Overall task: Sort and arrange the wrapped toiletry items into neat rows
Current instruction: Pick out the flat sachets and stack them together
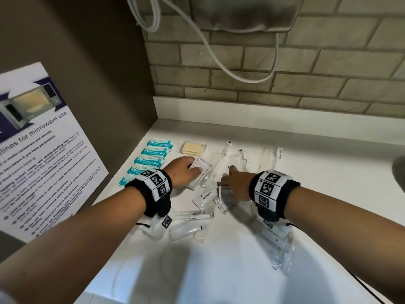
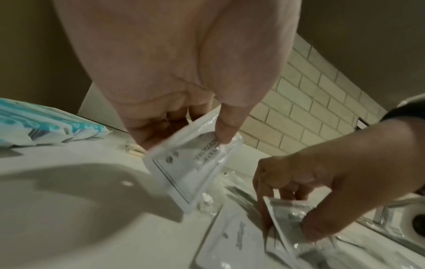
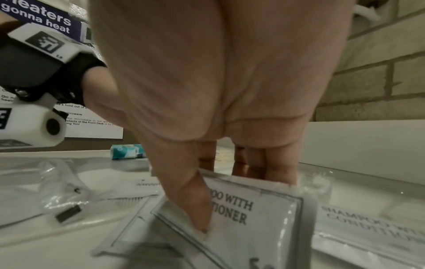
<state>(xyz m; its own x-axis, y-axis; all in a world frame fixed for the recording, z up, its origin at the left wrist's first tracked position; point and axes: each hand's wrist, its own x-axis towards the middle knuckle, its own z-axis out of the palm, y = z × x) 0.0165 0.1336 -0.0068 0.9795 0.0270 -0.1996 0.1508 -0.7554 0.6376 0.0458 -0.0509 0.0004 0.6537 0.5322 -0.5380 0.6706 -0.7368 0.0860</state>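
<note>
My left hand (image 1: 186,170) pinches a white shampoo sachet (image 1: 200,168) between thumb and fingers; the left wrist view shows the same sachet (image 2: 190,163) tilted above the counter. My right hand (image 1: 232,183) pinches another shampoo-with-conditioner sachet (image 3: 230,223), thumb on its front and fingers behind. More sachets (image 3: 368,231) lie beside it. A row of teal tissue packs (image 1: 153,159) lines the left wall, with a pack of yellow sheets (image 1: 192,148) next to them. Toothpaste packets (image 1: 206,197) and clear-wrapped toothbrushes (image 1: 195,215) lie scattered near my wrists.
The white counter (image 1: 328,150) ends at a brick-tiled back wall (image 1: 285,84). A microwave notice (image 1: 39,150) hangs on the brown left wall. A white cable (image 1: 219,58) loops down from a dark unit above. A sink drain (image 2: 417,223) shows at the right.
</note>
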